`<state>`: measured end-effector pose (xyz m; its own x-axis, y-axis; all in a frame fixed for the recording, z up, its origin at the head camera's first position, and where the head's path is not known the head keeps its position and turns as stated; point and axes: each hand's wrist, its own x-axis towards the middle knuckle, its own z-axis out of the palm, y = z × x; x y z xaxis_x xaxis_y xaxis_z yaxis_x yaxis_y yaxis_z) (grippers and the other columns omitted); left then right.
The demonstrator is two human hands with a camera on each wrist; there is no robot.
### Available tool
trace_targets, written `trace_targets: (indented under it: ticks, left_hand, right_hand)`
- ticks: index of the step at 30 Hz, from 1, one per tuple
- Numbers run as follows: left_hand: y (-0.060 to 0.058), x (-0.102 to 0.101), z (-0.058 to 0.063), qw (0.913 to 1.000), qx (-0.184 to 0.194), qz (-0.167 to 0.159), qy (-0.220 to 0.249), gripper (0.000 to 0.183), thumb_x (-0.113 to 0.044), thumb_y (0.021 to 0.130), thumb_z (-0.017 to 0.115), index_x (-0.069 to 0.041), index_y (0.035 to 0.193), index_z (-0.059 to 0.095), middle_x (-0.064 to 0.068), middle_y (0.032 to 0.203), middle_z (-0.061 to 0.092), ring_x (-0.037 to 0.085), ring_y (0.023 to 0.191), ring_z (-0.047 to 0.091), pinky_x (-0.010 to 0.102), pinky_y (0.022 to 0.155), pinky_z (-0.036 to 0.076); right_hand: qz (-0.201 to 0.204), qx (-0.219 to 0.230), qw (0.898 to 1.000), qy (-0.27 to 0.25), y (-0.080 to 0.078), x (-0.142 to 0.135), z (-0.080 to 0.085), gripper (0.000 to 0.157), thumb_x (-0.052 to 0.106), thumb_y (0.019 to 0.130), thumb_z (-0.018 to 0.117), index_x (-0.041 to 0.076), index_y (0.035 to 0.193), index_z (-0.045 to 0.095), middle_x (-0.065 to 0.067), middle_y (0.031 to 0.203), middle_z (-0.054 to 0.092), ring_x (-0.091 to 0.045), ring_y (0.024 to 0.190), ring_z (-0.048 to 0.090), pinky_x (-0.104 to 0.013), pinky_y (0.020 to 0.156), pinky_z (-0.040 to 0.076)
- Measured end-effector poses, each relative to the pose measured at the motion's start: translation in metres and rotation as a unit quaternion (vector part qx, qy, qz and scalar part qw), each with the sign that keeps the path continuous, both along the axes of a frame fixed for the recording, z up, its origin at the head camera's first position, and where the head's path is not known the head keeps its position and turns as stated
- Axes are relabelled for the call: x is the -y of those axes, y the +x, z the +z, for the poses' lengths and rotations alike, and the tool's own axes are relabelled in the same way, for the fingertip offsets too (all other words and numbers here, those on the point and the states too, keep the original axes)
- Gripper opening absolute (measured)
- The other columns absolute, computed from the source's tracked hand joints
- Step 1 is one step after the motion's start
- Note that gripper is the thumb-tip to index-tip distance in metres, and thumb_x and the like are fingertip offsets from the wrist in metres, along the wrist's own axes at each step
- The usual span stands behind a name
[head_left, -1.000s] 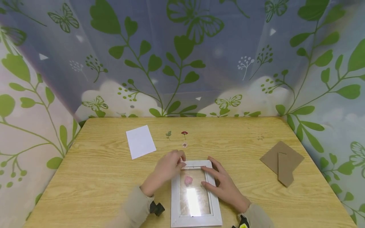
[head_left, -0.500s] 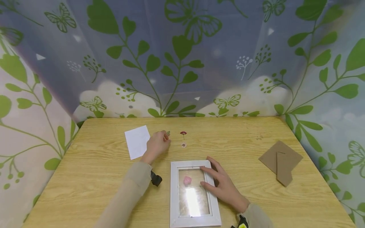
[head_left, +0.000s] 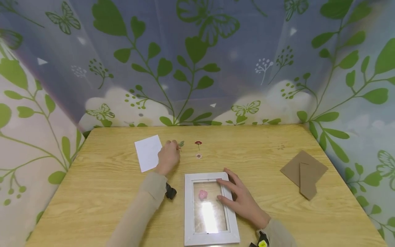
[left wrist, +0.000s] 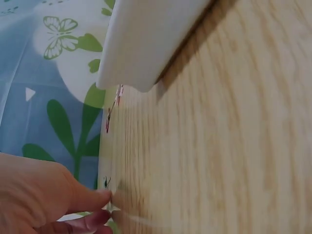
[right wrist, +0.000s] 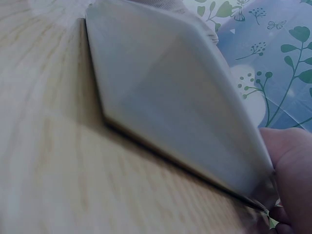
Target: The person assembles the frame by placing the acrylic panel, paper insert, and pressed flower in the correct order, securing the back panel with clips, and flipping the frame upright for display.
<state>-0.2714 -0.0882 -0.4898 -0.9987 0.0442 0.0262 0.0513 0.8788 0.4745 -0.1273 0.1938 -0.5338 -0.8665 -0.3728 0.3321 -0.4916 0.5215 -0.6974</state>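
Note:
In the head view, my left hand (head_left: 168,157) reaches to the back of the table with thumb and fingertips drawn together at a small green leaf sprig (head_left: 181,143). The left wrist view shows the thumb and fingers (left wrist: 83,201) pinching low over the wood, the sprig (left wrist: 106,182) right beside them. My right hand (head_left: 243,202) rests with spread fingers on the right side of a white picture frame (head_left: 189,212). A pink flower (head_left: 202,195) lies inside the frame's clear pane. In the right wrist view, the frame (right wrist: 165,92) fills the middle, the hand (right wrist: 292,170) at its edge.
A dark red flower (head_left: 198,143) with a stem and a small pale flower (head_left: 199,156) lie right of the sprig. White paper (head_left: 148,154) is beside the left hand. A brown backing board with a stand (head_left: 305,175) lies far right.
My left hand has left the frame's top edge and moved away and left to the leaf sprig, then shifted slightly left there. The right hand stays on the frame.

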Motion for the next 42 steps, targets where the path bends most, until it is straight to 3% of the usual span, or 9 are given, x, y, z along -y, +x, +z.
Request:
trace_targets:
  ticks: [3,5,9,15,19,31,42]
  left_hand:
    - [-0.001,0.001,0.001,0.9999,0.000,0.001,-0.017,0.005,0.000,0.092,0.059,-0.003,0.094,0.063,0.015,0.096,0.058,0.028,0.072,0.059,0.045,0.055,0.051]
    - [-0.002,0.000,0.002,0.9998,0.000,0.006,-0.019,0.004,-0.007,0.093,0.062,-0.003,0.092,0.062,0.015,0.097,0.057,0.029,0.071,0.059,0.045,0.056,0.051]
    - [-0.004,-0.006,0.002,0.9998,-0.003,0.012,-0.013,0.024,-0.024,0.097,0.064,-0.001,0.095,0.063,0.016,0.100,0.056,0.032,0.076,0.062,0.049,0.060,0.053]
    - [-0.008,-0.011,0.001,0.9998,-0.001,0.009,-0.020,0.013,-0.006,0.095,0.058,0.006,0.100,0.063,0.021,0.104,0.057,0.033,0.076,0.062,0.047,0.057,0.053]
    - [-0.009,-0.010,0.001,0.9990,0.007,0.000,-0.044,0.011,0.002,0.092,0.057,0.003,0.098,0.066,0.020,0.107,0.058,0.029,0.073,0.062,0.045,0.057,0.054]
    - [-0.007,-0.011,0.008,0.9854,0.000,-0.038,-0.166,0.014,0.005,0.096,0.057,0.008,0.108,0.063,0.019,0.106,0.057,0.033,0.092,0.062,0.044,0.064,0.057]
    - [-0.006,-0.015,0.007,0.9827,0.018,-0.040,-0.180,0.013,0.004,0.098,0.052,0.011,0.106,0.059,0.022,0.103,0.058,0.035,0.095,0.062,0.048,0.071,0.057]
  right_hand:
    - [0.002,0.004,1.000,0.001,-0.001,0.000,0.002,0.051,0.029,0.088,0.076,0.016,0.135,0.062,-0.016,0.158,0.031,-0.040,0.142,0.033,-0.060,0.108,0.032]
    - [0.003,0.006,1.000,-0.001,-0.001,0.000,0.003,0.051,0.028,0.087,0.077,0.015,0.135,0.062,-0.017,0.157,0.031,-0.040,0.142,0.033,-0.060,0.108,0.032]
    - [0.002,0.004,1.000,0.000,-0.001,0.000,0.003,0.051,0.028,0.087,0.077,0.015,0.135,0.062,-0.018,0.157,0.031,-0.040,0.141,0.034,-0.059,0.108,0.033]
    - [0.001,-0.003,1.000,0.001,-0.001,-0.001,0.002,0.051,0.028,0.087,0.077,0.016,0.135,0.062,-0.018,0.157,0.032,-0.040,0.141,0.034,-0.060,0.107,0.033]
    - [0.002,-0.003,1.000,0.000,-0.002,-0.002,0.001,0.051,0.028,0.088,0.076,0.016,0.135,0.062,-0.018,0.157,0.031,-0.040,0.141,0.034,-0.061,0.107,0.033]
    - [0.006,-0.002,1.000,0.001,-0.004,0.000,0.004,0.051,0.026,0.087,0.077,0.014,0.134,0.062,-0.018,0.157,0.031,-0.039,0.142,0.034,-0.057,0.109,0.033]
    - [0.001,0.002,1.000,0.002,0.000,-0.001,0.003,0.051,0.028,0.087,0.077,0.016,0.135,0.062,-0.018,0.157,0.031,-0.040,0.141,0.034,-0.059,0.107,0.034]
